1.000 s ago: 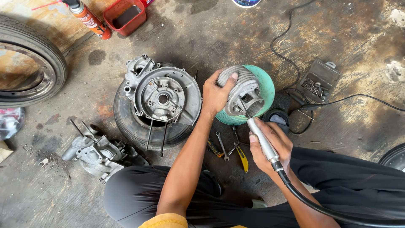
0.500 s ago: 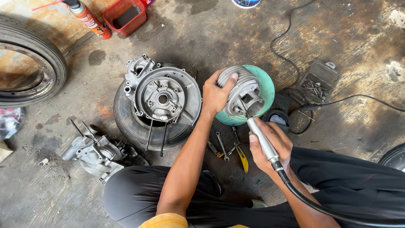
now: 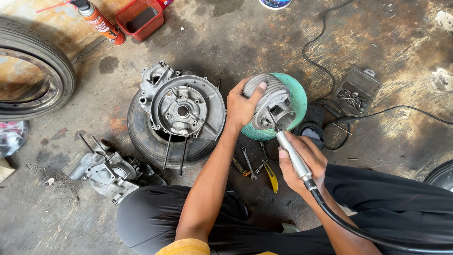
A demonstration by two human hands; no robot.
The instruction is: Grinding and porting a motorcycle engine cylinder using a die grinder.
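Observation:
My left hand [image 3: 241, 107] grips a finned grey metal engine cylinder [image 3: 273, 104] that rests on a round green stool top [image 3: 298, 97]. My right hand [image 3: 302, 163] holds a slim silver rotary grinder handpiece [image 3: 291, 155] like a pen, its thin bit poking into the cylinder's port. A thick black flexible hose [image 3: 358, 231] runs from the handpiece past my right knee. I sit on the concrete floor in black trousers.
A grey engine crankcase [image 3: 181, 106] lies on a small tyre to the left. Another case half [image 3: 106, 172] sits lower left. Wrenches and yellow pliers [image 3: 271, 177] lie between my legs. A bit case [image 3: 356, 92], large tyre [image 3: 33, 71], spray can [image 3: 96, 19] and red tub [image 3: 140, 18] surround.

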